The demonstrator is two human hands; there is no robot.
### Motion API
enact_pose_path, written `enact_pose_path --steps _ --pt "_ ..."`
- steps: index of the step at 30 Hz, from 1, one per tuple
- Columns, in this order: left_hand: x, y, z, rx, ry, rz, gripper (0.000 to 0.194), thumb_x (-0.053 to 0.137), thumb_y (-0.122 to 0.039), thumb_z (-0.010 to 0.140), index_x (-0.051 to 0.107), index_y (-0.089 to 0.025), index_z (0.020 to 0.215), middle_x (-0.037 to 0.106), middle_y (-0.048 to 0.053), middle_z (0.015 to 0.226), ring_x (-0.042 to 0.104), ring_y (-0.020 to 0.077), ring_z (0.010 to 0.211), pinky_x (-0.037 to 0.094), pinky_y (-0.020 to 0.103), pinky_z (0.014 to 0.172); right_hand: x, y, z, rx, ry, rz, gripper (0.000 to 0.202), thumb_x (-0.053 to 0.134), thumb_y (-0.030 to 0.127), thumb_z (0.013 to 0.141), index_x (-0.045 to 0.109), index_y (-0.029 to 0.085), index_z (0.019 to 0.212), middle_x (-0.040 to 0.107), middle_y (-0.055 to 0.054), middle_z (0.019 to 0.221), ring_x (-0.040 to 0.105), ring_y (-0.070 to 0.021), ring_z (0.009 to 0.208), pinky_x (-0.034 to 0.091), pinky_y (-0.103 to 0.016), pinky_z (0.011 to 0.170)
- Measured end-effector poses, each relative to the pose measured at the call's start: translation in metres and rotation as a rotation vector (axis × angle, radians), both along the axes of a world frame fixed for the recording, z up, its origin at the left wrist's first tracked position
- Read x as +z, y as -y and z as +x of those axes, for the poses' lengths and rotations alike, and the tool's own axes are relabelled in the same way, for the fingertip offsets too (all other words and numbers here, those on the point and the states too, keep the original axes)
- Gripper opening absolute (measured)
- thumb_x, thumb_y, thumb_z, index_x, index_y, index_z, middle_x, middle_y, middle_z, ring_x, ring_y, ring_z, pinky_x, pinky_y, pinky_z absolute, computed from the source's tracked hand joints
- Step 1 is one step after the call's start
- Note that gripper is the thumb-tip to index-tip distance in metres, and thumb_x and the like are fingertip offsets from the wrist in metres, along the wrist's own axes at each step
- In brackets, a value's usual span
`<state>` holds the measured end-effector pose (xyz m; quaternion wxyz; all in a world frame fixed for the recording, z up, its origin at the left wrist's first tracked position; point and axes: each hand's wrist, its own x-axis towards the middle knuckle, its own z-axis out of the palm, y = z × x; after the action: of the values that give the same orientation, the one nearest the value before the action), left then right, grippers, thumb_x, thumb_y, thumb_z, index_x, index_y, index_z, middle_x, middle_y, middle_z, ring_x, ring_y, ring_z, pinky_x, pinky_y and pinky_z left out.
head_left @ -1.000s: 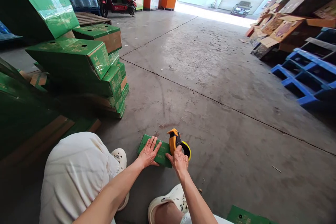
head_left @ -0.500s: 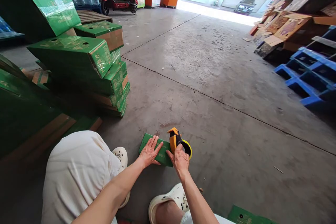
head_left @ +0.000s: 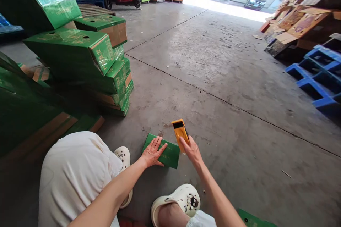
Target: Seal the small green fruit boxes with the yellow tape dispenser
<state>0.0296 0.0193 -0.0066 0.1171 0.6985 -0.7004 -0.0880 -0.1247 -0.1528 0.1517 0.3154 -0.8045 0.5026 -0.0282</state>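
A small green cardboard box (head_left: 170, 156) with printed lettering lies on the concrete floor in front of my feet. Flat on its top rests my left hand (head_left: 154, 151), fingers stretched out and spread. My right hand (head_left: 192, 149) is wrapped around a yellow-orange tape dispenser (head_left: 180, 131), held just past the box's right end. The dispenser's broad orange side and a black strip near its top face me. Its tape roll is hidden from this angle.
Green cartons (head_left: 77, 51) stand stacked on the left. Blue plastic pallets (head_left: 317, 74) and flattened cardboard (head_left: 301, 25) are piled on the right. My white clogs (head_left: 181, 200) flank the box's near side. Part of another green box (head_left: 253, 219) shows at the bottom edge.
My right hand has moved right, off the box's end, and turned the tape dispenser so its roll no longer shows. My left hand stays on the box. The view has shifted slightly.
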Motion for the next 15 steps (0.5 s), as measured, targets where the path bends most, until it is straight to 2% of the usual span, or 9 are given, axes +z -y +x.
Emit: enact_pose_path --steps 3,5,7,10,13,15 --pt "0.001 0.0 0.001 0.001 -0.014 0.002 0.13 0.077 -0.083 0.072 0.019 -0.023 0.171 0.013 0.023 0.177 0.014 0.0445 0.163 0.015 0.062 0.131 0.037 0.021 0.009 0.13 0.174 0.294 0.06 0.054 0.077 0.09 0.066 0.018 0.089 0.066 -0.003 0.078 0.059 -0.0183 0.07 0.041 -0.026 0.06" --pt "0.002 0.0 0.001 -0.003 -0.026 0.006 0.13 0.079 -0.082 0.071 0.02 -0.023 0.171 0.014 0.023 0.177 0.014 0.0446 0.163 0.015 0.061 0.131 0.057 0.028 0.012 0.234 0.195 0.438 0.067 0.061 0.082 0.083 0.07 0.016 0.09 0.065 -0.003 0.076 0.056 -0.0167 0.068 0.04 -0.025 0.058" --pt "0.003 0.001 0.0 -0.001 -0.034 0.015 0.13 0.079 -0.082 0.071 0.021 -0.023 0.171 0.017 0.023 0.176 0.016 0.0447 0.163 0.015 0.061 0.131 0.069 0.029 0.012 0.313 0.2 0.578 0.069 0.066 0.082 0.081 0.073 0.015 0.093 0.067 -0.003 0.077 0.056 -0.0162 0.068 0.041 -0.024 0.058" --pt "0.006 0.003 -0.004 0.033 -0.042 0.048 0.124 0.077 -0.083 0.072 0.028 -0.023 0.169 0.029 0.023 0.172 0.023 0.0454 0.16 0.018 0.063 0.13 0.065 0.026 0.009 0.36 0.219 0.752 0.07 0.068 0.082 0.08 0.073 0.015 0.098 0.071 -0.005 0.085 0.06 -0.0175 0.072 0.046 -0.025 0.064" --pt "0.011 0.003 -0.009 0.067 -0.069 0.119 0.11 0.073 -0.083 0.076 0.041 -0.024 0.164 0.044 0.022 0.164 0.036 0.0447 0.155 0.023 0.063 0.129 0.042 0.021 0.008 0.346 0.26 0.849 0.075 0.065 0.085 0.08 0.072 0.015 0.103 0.072 -0.006 0.088 0.061 -0.0188 0.074 0.049 -0.026 0.067" --pt "0.013 0.003 -0.01 0.069 -0.097 0.19 0.103 0.07 -0.081 0.08 0.045 -0.023 0.161 0.051 0.022 0.159 0.044 0.0437 0.15 0.028 0.061 0.128 0.024 0.018 0.01 0.351 0.286 0.86 0.074 0.063 0.086 0.08 0.071 0.014 0.098 0.07 -0.005 0.084 0.059 -0.0178 0.071 0.047 -0.026 0.064"
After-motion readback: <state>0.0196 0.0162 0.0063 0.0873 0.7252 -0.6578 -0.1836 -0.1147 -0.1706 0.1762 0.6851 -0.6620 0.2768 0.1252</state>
